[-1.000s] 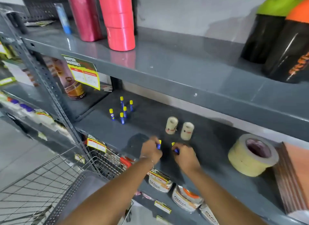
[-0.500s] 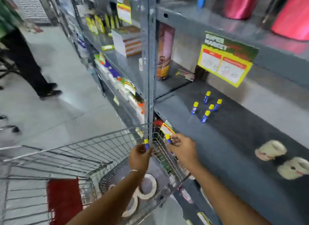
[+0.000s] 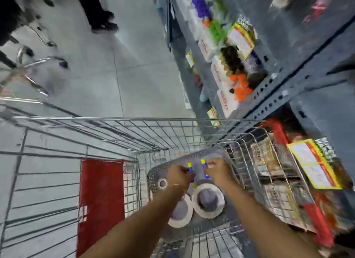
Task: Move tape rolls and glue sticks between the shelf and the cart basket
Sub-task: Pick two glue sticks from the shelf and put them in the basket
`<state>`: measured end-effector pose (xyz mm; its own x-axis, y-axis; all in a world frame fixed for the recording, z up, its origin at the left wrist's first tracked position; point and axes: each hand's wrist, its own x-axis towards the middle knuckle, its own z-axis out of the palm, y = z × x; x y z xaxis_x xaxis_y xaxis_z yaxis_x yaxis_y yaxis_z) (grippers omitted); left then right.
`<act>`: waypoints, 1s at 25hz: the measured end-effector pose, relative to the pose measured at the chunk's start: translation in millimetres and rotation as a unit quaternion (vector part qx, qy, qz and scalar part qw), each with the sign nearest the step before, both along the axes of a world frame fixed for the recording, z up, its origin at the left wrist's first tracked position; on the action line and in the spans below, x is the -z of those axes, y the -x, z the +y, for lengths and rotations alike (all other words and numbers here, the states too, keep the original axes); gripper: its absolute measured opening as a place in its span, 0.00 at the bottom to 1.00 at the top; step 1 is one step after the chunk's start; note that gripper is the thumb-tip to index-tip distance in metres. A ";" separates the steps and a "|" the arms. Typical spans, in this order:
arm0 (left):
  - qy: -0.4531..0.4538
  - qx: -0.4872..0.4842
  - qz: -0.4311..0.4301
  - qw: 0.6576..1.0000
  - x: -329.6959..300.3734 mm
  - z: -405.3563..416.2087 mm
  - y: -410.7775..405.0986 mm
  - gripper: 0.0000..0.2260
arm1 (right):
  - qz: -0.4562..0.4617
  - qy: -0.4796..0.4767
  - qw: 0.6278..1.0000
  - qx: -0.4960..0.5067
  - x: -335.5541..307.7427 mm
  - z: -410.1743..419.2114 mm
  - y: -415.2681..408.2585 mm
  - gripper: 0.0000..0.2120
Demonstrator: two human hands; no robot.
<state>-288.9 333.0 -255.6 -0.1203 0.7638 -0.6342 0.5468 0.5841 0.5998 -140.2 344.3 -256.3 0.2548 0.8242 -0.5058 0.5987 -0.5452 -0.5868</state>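
Both my hands are low inside the wire cart basket (image 3: 172,121). My left hand (image 3: 180,176) pinches a blue glue stick with a yellow cap (image 3: 190,168). My right hand (image 3: 218,170) pinches a second such glue stick (image 3: 204,163). Right below them, two white tape rolls (image 3: 208,201) lie flat on the grey perforated basket floor (image 3: 209,157), and a smaller roll (image 3: 162,183) sits to their left. Another yellow-capped stick (image 3: 194,185) shows between the hands and the rolls. The grey shelf (image 3: 284,88) stands to the right.
A red flap (image 3: 101,200) hangs on the cart's child seat at the left. Packaged goods and a yellow price label (image 3: 313,164) fill the lower shelves on the right. A person's legs and shoes (image 3: 103,25) stand on the grey floor ahead, beside another cart frame (image 3: 34,65).
Both hands carried the glue sticks from the shelf edge over the rim and down into the cart basket. My view swung left and down, away from the shelf.
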 end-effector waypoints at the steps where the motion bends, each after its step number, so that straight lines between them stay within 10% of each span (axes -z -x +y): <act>1: 0.035 -0.008 0.005 0.999 45.5 1.0 -0.6 0.10 | 0.007 0.036 0.999 -0.007 45.2 4.7 10.0 0.18; 6: 0.073 0.030 0.041 0.996 91.7 6.2 -8.7 0.09 | -0.027 0.079 0.997 -0.009 96.6 5.2 24.6 0.05; 17: 0.058 0.010 0.033 0.998 94.4 -12.0 8.0 0.08 | -0.056 0.097 0.988 -0.108 100.4 -20.4 11.9 0.18; 25: 0.023 0.366 0.210 0.906 81.8 -85.5 34.2 0.52 | -0.240 0.103 0.827 -0.498 61.8 -49.9 -7.4 0.45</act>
<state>-323.1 247.5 -337.4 0.1693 0.7113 -0.6822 0.9724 -0.0078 0.2331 -132.8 294.4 -318.1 -0.2861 0.6544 -0.6999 0.9479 0.3001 -0.1069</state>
